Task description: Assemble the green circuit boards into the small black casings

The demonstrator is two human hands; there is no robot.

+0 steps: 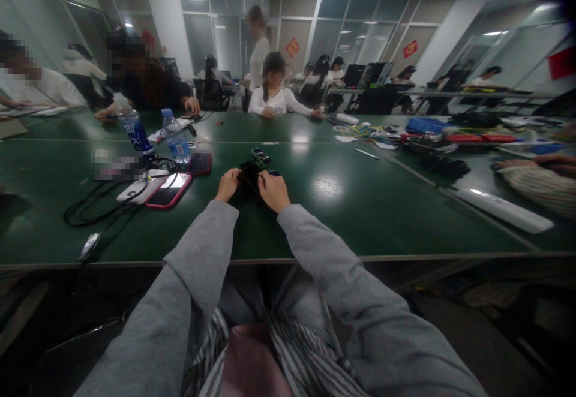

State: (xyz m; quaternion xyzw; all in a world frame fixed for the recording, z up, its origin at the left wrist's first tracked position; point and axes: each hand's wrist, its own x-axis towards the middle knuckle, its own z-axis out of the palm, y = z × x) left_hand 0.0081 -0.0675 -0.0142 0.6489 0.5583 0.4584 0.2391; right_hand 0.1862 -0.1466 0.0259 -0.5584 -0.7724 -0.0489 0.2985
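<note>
Both my arms, in grey sleeves, reach out over the green table [360, 205]. My left hand [227, 185] and my right hand [273, 191] are closed on either side of a small black object [249, 176] lying on the table between them. The fingers of both hands pinch its edges. Just beyond it sits a small green circuit board [260, 156] with parts on it. I cannot make out what the black object is.
Two phones [168, 189] and black cables [90, 205] lie to the left, with two water bottles [132, 127] behind them. Tools and parts are scattered at the far right [427, 133]. Several people sit around the table; another person's sleeved arm [535, 178] rests at right.
</note>
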